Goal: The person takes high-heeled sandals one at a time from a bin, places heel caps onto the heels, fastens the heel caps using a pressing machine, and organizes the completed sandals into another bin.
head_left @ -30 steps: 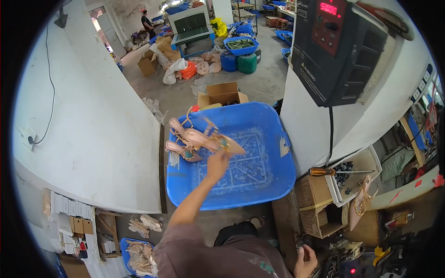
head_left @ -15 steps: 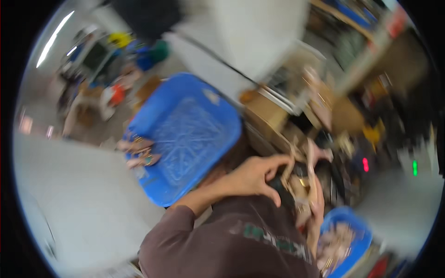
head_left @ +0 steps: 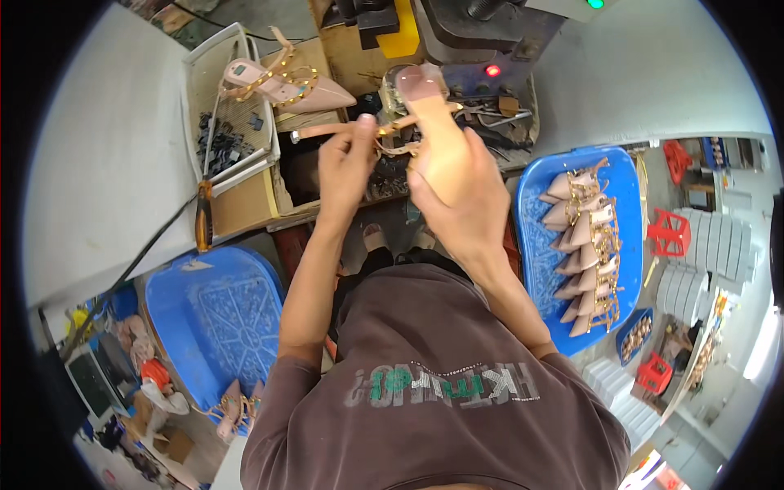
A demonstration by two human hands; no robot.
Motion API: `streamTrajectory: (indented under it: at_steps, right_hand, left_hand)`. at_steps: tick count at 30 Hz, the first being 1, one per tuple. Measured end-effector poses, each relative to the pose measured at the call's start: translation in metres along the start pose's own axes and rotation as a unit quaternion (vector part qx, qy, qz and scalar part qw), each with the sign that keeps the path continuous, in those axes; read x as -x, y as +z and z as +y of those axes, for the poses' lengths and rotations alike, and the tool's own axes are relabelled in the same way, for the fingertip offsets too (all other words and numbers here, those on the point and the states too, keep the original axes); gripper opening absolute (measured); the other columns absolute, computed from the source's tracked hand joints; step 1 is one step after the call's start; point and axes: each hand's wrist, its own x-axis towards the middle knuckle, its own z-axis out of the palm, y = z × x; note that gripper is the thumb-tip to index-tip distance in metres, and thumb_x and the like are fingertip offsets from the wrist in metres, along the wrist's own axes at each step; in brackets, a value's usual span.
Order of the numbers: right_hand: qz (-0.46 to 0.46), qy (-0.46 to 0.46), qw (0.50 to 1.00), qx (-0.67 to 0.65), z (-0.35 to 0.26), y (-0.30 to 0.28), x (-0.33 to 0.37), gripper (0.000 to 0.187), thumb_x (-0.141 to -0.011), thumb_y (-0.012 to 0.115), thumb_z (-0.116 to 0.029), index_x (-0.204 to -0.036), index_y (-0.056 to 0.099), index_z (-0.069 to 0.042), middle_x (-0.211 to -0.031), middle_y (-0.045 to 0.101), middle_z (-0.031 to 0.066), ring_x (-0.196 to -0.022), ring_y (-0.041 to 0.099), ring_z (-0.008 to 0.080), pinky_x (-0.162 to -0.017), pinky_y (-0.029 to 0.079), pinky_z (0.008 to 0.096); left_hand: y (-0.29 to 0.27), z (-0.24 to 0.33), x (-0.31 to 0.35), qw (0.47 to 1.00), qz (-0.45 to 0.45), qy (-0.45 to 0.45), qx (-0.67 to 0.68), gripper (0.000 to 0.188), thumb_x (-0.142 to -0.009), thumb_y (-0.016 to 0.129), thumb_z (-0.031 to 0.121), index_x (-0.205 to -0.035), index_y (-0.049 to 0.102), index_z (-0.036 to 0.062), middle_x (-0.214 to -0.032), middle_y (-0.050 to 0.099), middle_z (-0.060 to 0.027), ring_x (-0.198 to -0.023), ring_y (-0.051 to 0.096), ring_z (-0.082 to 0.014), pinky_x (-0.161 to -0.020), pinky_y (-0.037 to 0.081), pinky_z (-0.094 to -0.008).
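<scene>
A pale pink sandal [head_left: 445, 131], its tan sole facing up, is gripped by my right hand [head_left: 469, 196] around the toe half of the sole. A studded strap [head_left: 335, 129] reaches out from it to the left, and my left hand [head_left: 345, 167] pinches that strap between thumb and fingers. Both hands are above the bench edge in front of a machine [head_left: 490, 49]. On the bench to the left lies another pointed pink sandal [head_left: 314, 94] with gold-studded straps.
Beside that sandal, a white tray [head_left: 196, 61] contains small dark pieces. A screwdriver [head_left: 203, 216] with an orange-black handle lies at the bench's left edge. Several sandals line a blue tub [head_left: 535, 286] at right. Another blue tub [head_left: 184, 298] stands at lower left, sandals near its corner.
My view has swung rightward from the left tub to face the bench. My left hand, earlier with fingers apart, has closed on the strap. The sandal in my right hand now shows its sole.
</scene>
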Motion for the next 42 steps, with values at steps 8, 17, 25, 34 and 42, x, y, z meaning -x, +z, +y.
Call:
streamTrajectory:
  at_steps: [8,17,25,34,42]
  right_hand:
    - [0.003,0.063,0.998,0.013,-0.036,0.023,-0.005,0.079,-0.074,0.081,-0.031,-0.133,0.044,0.007,-0.111,0.063,0.0240,-0.101,0.064,0.0359,-0.087,0.051,0.0421]
    - [0.017,0.076,0.996,0.041,-0.038,0.037,-0.001,0.079,-0.073,0.080,-0.028,-0.136,0.041,0.002,-0.106,0.061,0.0268,-0.093,0.065,0.0407,-0.080,0.053,0.0457]
    - [0.013,0.086,0.995,0.040,-0.044,0.031,-0.007,0.077,-0.072,0.083,-0.027,-0.130,0.050,0.011,-0.112,0.066,0.0255,-0.102,0.068,0.0282,-0.088,0.052,0.0345]
    - [0.006,0.036,0.999,0.027,-0.036,0.030,-0.009,0.079,-0.071,0.082,-0.028,-0.128,0.045,0.011,-0.102,0.063,0.0293,-0.097,0.063,0.0414,-0.084,0.051,0.0457]
    - [0.016,-0.001,1.000,0.002,-0.029,0.027,-0.007,0.083,-0.070,0.085,-0.034,-0.127,0.047,0.012,-0.099,0.063,0.0297,-0.094,0.064,0.0419,-0.079,0.053,0.0446]
  left_hand:
    - [-0.051,-0.067,-0.032,0.987,0.105,-0.060,0.106,0.020,-0.098,0.044,0.000,-0.116,0.050,-0.0044,-0.096,0.058,-0.0114,-0.070,0.052,-0.0125,-0.055,0.042,-0.0256]
    - [-0.059,-0.070,-0.043,0.955,0.119,-0.085,0.258,0.014,-0.095,0.046,-0.002,-0.107,0.052,-0.0045,-0.093,0.060,-0.0146,-0.069,0.056,-0.0158,-0.053,0.042,-0.0257]
    - [-0.061,-0.078,-0.046,0.965,0.098,-0.082,0.228,0.010,-0.095,0.057,0.005,-0.101,0.060,-0.0035,-0.088,0.062,-0.0082,-0.071,0.056,-0.0128,-0.057,0.043,-0.0244]
    - [-0.061,-0.071,-0.043,0.959,0.094,-0.089,0.253,0.021,-0.090,0.069,0.008,-0.108,0.067,-0.0026,-0.091,0.064,-0.0025,-0.073,0.055,-0.0096,-0.059,0.043,-0.0230]
    - [-0.061,-0.075,-0.044,0.957,0.096,-0.068,0.265,0.020,-0.088,0.072,0.008,-0.105,0.068,-0.0018,-0.089,0.065,-0.0035,-0.075,0.058,-0.0101,-0.058,0.043,-0.0216]
